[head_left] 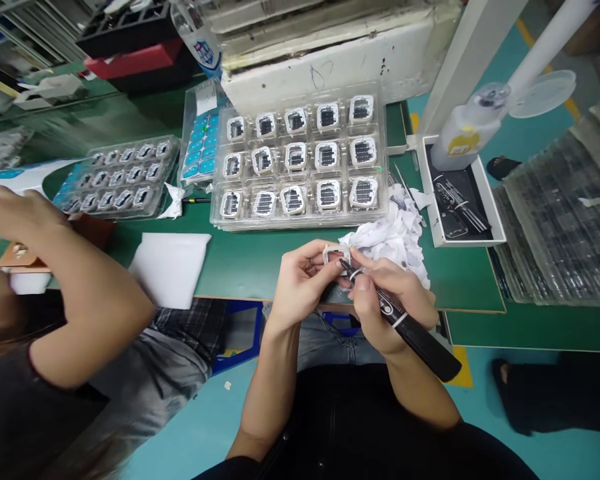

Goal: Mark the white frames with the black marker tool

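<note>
My left hand [304, 280] grips a small white square frame [331, 251] between thumb and fingers, just above the table's front edge. In my right hand [387, 293] is a black marker pen [410, 330], its tip pointing at the frame. The tip sits beside my left thumb; whether it touches the frame I cannot tell. Right fingertips are close to the frame's right side. Behind my hands lies a clear plastic tray [300, 220] with rows of similar white frames holding dark strips. Crumpled white cloths [387, 240] lie just beyond my right hand.
A white box [497, 230] at the right holds a bottle [467, 137] and dark tools. Left of me, a co-worker's arm [90, 293] reaches over the table near another tray [153, 207] and white paper [170, 267]. Stacked clear trays [570, 207] stand far right.
</note>
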Demonstrator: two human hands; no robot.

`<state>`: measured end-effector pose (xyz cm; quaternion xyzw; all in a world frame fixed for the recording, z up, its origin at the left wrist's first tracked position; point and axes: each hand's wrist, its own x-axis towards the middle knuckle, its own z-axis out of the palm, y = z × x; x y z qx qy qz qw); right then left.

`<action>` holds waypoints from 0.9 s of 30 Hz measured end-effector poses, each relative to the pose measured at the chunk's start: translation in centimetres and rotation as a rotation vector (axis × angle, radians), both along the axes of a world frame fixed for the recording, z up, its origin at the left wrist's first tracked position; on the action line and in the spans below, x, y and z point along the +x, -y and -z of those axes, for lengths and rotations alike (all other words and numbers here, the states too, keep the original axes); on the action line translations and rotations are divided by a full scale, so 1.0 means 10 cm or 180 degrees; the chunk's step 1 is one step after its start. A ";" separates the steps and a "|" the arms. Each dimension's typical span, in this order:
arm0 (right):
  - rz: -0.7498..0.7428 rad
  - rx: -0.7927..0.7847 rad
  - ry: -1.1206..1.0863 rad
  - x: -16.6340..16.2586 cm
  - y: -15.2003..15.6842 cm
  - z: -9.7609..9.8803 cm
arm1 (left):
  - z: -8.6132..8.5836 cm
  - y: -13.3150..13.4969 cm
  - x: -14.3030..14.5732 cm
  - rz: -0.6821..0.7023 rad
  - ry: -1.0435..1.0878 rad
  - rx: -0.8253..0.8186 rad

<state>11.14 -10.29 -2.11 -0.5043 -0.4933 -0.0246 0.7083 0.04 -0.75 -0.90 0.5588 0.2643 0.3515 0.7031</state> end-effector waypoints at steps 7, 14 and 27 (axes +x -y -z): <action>-0.0046 0.0170 0.0126 0.01 -0.01 0.00 | 0.01 -0.02 -0.02 0.0063 -0.0114 0.0060; 0.0124 -0.0063 0.0037 -0.02 0.01 0.05 | 0.03 0.02 -0.03 -0.0044 -0.0212 -0.0177; 0.0130 -0.0067 0.0079 -0.03 0.01 0.03 | 0.01 0.01 -0.03 -0.0003 -0.0192 -0.0158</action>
